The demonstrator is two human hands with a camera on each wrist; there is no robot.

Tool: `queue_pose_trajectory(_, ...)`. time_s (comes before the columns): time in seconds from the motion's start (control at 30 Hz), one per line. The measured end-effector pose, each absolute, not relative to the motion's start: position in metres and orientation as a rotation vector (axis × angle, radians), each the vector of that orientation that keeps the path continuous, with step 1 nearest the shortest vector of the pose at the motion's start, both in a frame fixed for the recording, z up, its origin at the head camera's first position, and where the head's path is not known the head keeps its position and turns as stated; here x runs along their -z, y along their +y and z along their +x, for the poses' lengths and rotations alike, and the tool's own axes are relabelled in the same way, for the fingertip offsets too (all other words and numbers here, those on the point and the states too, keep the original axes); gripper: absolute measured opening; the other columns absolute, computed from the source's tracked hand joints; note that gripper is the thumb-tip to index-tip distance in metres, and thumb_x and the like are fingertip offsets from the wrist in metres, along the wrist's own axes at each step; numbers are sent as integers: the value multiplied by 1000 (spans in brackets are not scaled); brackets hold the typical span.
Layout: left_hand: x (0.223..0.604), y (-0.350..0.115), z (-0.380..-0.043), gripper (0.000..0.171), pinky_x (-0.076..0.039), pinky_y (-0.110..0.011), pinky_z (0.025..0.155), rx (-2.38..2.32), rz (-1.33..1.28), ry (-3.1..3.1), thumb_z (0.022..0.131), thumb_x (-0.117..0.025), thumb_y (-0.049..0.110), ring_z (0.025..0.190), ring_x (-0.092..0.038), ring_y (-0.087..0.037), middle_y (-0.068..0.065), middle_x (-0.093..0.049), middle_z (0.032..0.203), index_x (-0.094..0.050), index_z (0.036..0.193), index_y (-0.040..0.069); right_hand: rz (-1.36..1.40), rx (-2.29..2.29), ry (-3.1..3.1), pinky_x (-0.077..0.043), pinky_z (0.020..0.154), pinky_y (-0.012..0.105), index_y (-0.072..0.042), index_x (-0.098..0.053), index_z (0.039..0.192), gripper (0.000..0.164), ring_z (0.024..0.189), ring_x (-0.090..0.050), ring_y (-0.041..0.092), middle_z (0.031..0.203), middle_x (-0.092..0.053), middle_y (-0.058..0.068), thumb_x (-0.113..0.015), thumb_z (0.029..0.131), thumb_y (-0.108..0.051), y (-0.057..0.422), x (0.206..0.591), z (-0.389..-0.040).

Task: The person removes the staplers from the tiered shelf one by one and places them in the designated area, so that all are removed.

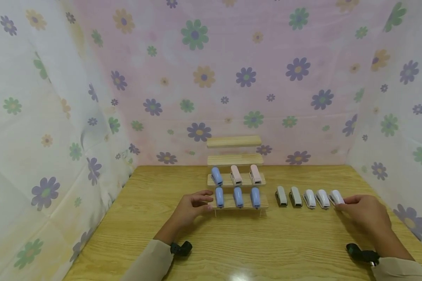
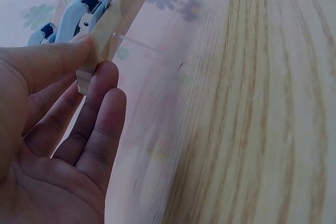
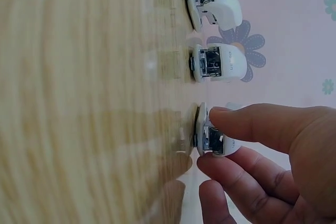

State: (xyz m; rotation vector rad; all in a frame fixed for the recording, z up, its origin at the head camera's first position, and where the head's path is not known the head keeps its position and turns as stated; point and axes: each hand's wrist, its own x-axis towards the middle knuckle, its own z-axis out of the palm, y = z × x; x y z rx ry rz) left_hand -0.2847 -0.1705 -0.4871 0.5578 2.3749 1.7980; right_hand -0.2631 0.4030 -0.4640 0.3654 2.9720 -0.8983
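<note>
My right hand (image 1: 367, 212) pinches a white mini stapler (image 1: 335, 196) at the right end of the row on the table (image 1: 239, 242). My left hand (image 1: 190, 208), thumb above and fingers beneath, grips the lowest shelf (image 1: 247, 201) of the wooden rack (image 1: 235, 159), which holds blue staplers (image 1: 238, 196) and pink staplers (image 1: 236, 174).

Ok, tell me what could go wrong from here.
The right grip pinches the rightmost white stapler; moving it sideways might knock the neighbouring white stapler. The left grip holds the end of the lowest shelf; a tug could shift the three blue staplers resting there.
</note>
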Motion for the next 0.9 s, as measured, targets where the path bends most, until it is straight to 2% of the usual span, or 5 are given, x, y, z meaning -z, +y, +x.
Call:
queue_pose_trajectory(0.27, 485, -170, -283, 27, -58, -22, 87, -1802, 560, 2364, 94, -78, 16, 119, -67, -27, -6, -59, 149, -77, 121, 10, 358, 888, 2978, -45, 65, 41, -1, -72, 123, 77, 100, -64, 46, 127, -66, 29, -70, 87, -70, 406, 468, -265)
queue_pose_trajectory(0.53, 486, -169, -284, 29, -58, -21, 89, -1822, 571, 2347, 94, -78, 14, 123, -66, -30, -8, -59, 149, -76, 122, 7, 365, 885, 2972, -46, 67, 44, -2, -73, 121, 74, 104, -62, 50, 128, -66, 29, -69, 88, -68, 403, 466, -263)
queue_pose_trajectory(0.67, 487, -169, -284, 28, -57, -21, 91, -1818, 578, 2353, 94, -79, 15, 126, -65, -29, -8, -59, 148, -77, 121, 8, 366, 884, 2970, -48, 69, 46, 0, -72, 124, 75, 105, -61, 51, 129, -65, 31, -68, 90, -67, 400, 461, -260)
queue_pose_trajectory(0.8, 486, -169, -284, 27, -56, -21, 92, -1801, 577, 2372, 94, -79, 17, 125, -65, -27, -6, -60, 148, -78, 120, 12, 364, 858, 3010, -49, 62, 41, -1, -70, 127, 75, 100, -65, 47, 130, -65, 30, -66, 92, -66, 396, 455, -259)
queue_pose_trajectory(0.9, 485, -171, -284, 27, -58, -23, 90, -1797, 560, 2373, 94, -79, 18, 121, -67, -27, -4, -60, 148, -78, 120, 13, 364, 843, 3058, -48, 55, 35, -2, -68, 130, 73, 91, -68, 38, 128, -67, 28, -67, 92, -64, 389, 451, -260)
